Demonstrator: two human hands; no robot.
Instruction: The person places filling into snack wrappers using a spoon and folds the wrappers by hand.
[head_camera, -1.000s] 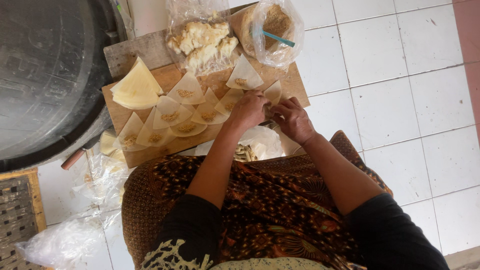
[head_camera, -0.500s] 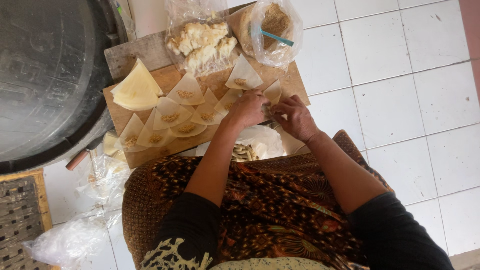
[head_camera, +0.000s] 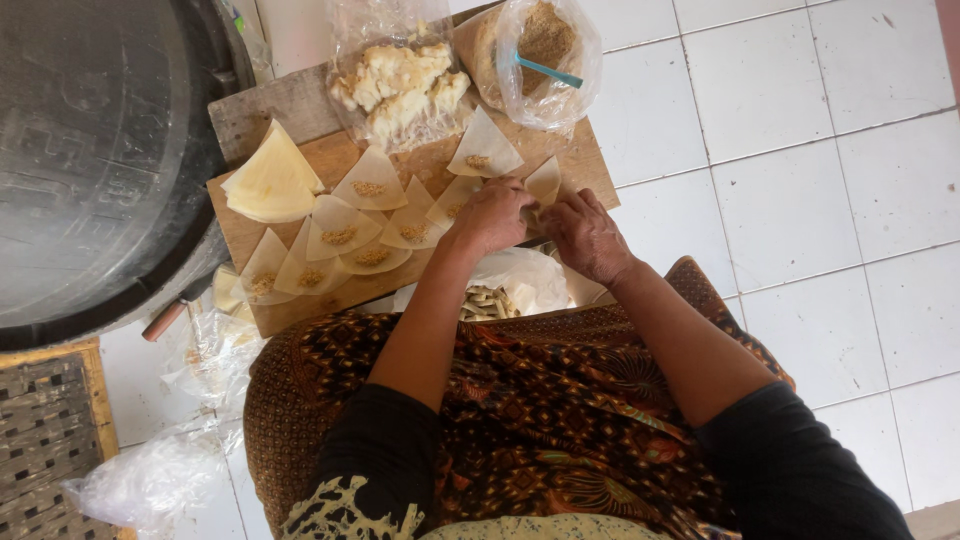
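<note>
My left hand (head_camera: 492, 216) and my right hand (head_camera: 584, 236) meet over the near right part of a wooden board (head_camera: 300, 300). Between their fingers is a pale triangular wrapper (head_camera: 544, 182), which both hands pinch and fold. Several more triangular wrappers with a dab of brown filling (head_camera: 340, 228) lie spread over the board to the left. A stack of plain wrappers (head_camera: 272, 182) rests at the board's left end. A white bowl (head_camera: 520, 280) with folded pieces (head_camera: 487, 302) sits just below my hands, on my lap.
A clear bag of pale lumps (head_camera: 400, 85) and a bag of brown filling with a teal spoon (head_camera: 545, 50) lie at the board's far edge. A big dark metal pan (head_camera: 90, 160) stands left. Crumpled plastic (head_camera: 170, 460) and a woven mat (head_camera: 40, 440) lie lower left on white tiles.
Both hands have shifted slightly while working the same wrapper; my right hand's fingers have closed in on it. The board's contents stay as they were.
</note>
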